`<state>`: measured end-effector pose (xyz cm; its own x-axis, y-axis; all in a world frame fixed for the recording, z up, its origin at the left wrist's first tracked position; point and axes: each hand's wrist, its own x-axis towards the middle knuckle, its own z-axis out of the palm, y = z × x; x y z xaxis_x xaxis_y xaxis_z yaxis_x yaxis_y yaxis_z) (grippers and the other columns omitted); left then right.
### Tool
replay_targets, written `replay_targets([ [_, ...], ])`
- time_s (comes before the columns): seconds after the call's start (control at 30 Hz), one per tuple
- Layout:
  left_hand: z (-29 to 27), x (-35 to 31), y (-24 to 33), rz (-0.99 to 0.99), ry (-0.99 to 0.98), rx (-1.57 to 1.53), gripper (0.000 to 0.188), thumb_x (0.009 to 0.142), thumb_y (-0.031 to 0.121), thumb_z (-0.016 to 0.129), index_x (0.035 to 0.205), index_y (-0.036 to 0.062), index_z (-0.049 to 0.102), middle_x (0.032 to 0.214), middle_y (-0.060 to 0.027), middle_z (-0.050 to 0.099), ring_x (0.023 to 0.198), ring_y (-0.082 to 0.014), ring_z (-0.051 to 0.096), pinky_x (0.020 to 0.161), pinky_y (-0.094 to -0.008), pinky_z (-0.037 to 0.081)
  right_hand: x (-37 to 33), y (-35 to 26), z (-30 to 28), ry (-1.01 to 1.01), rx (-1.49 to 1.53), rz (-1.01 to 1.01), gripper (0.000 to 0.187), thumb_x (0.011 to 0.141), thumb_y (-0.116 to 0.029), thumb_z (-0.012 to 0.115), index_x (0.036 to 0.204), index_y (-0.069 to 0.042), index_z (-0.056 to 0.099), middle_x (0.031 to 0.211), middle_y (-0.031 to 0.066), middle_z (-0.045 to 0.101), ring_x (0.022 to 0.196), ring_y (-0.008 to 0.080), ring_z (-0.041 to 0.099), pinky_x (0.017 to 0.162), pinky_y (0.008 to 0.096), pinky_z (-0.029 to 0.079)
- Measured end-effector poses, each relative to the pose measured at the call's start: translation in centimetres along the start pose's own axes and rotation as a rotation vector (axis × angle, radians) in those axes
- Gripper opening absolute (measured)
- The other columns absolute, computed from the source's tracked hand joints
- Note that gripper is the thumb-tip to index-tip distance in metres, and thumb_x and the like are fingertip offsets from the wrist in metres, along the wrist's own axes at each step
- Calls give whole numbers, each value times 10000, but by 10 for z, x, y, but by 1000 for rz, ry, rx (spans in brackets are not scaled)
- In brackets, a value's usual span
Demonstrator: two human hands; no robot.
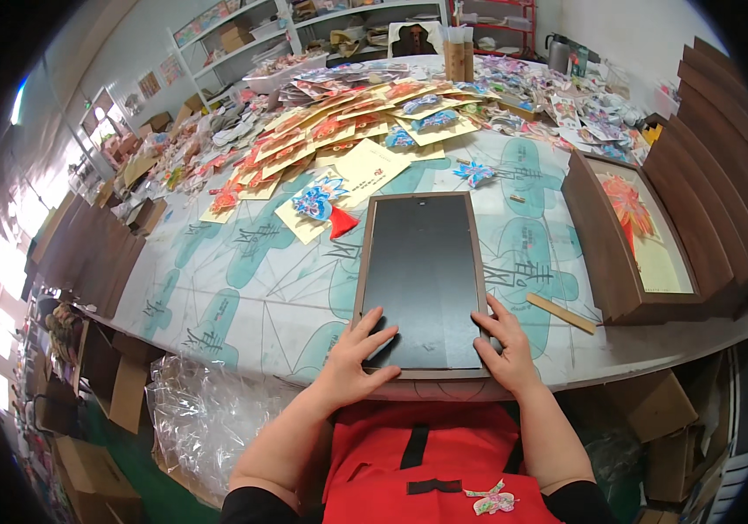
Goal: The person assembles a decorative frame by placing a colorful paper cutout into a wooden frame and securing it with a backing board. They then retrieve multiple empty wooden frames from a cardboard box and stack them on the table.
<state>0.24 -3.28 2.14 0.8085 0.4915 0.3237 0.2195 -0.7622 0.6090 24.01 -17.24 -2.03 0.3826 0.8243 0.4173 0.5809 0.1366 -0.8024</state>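
Note:
A brown picture frame [475,236] lies before me on the table, its dark, smooth panel [422,271] facing up and a small fitting near its far end. My left hand [355,358] rests with spread fingers on the frame's near left corner, fingertips over the panel. At the near right side, my right hand [507,345] lies over the frame's edge with its fingers apart. Just beyond the frame sits a blue paper flower ornament with a red tassel [343,223] on a cream card. A flat wooden strip [560,313] lies to the right of my right hand.
Stacked brown frames [706,175] stand at the right, the front one holding an orange flower piece [626,205]. Cream cards with ornaments [339,131] are heaped at the back. A blue flower ornament [474,173] lies apart. Clear plastic wrap [208,410] hangs below the table's left front edge.

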Motion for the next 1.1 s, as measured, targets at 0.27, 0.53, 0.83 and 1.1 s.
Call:
replay_targets([
  [0.27,24,-19,16,-33,97,115,457,699,179,709,1137,98,608,1301,-180,475,1225,-347,421,988,-429,315,-1,-5,-12,-140,43,-10,661,607,-260,752,1204,-60,553,1377,184,393,1169,309,422,991,368,339],
  [0.53,34,-24,25,-41,131,189,355,783,172,663,1129,106,615,1248,-152,522,1227,-332,419,984,-440,271,-4,-1,-12,-133,131,103,616,600,-215,779,1168,-71,589,1353,192,424,1202,279,439,989,350,349],
  [0.83,39,-25,25,-16,191,208,318,809,152,638,1121,100,614,1191,-133,560,1196,-324,447,966,-442,288,-8,6,-9,-65,114,123,515,604,-157,775,1089,-51,637,1262,194,519,1112,258,513,934,334,402],
  [1.1,43,-26,17,-17,313,74,293,814,161,633,1103,112,617,1149,-104,588,1158,-312,473,952,-460,287,-11,6,-6,-30,274,156,482,626,-105,729,1094,-39,631,1217,176,555,992,206,558,880,295,422],
])
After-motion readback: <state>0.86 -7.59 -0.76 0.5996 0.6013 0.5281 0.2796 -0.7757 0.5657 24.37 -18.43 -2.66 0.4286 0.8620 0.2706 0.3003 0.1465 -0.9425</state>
